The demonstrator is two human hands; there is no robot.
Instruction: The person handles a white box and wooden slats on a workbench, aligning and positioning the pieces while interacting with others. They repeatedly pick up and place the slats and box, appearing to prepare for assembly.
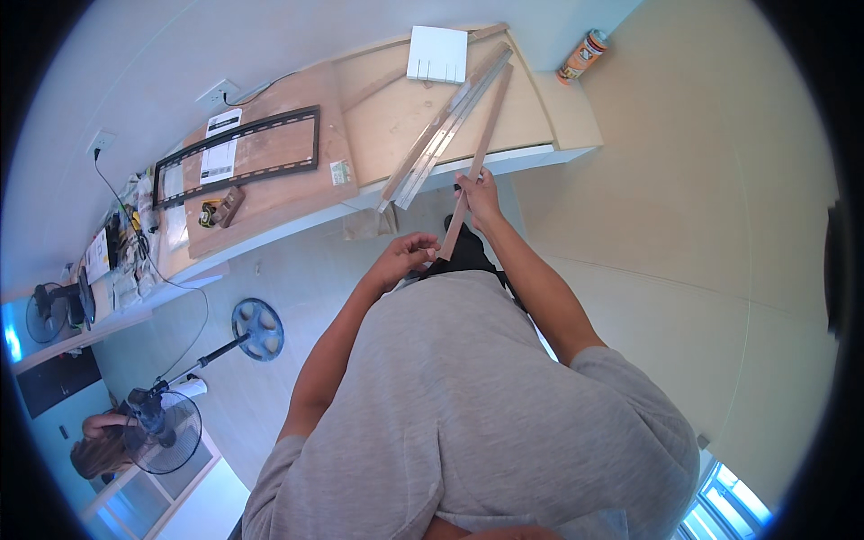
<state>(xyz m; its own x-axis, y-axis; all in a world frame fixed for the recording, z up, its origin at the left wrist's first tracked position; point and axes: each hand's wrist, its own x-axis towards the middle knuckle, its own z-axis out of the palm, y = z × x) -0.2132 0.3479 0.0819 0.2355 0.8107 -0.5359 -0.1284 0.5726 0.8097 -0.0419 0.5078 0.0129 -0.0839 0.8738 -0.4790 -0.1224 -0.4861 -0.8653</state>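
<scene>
R hand (481, 192) gripped the wood strip (493, 117) below mid-length, across table (529, 112) front edge; L hand (403, 263) half-curled at near end, grip unclear. Supporting both ends prob. helped.

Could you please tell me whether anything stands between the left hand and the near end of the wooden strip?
Nothing visible does: the left hand is right beside the near end of the wooden strip, though contact is unclear. The right hand holds the strip farther along.
</scene>
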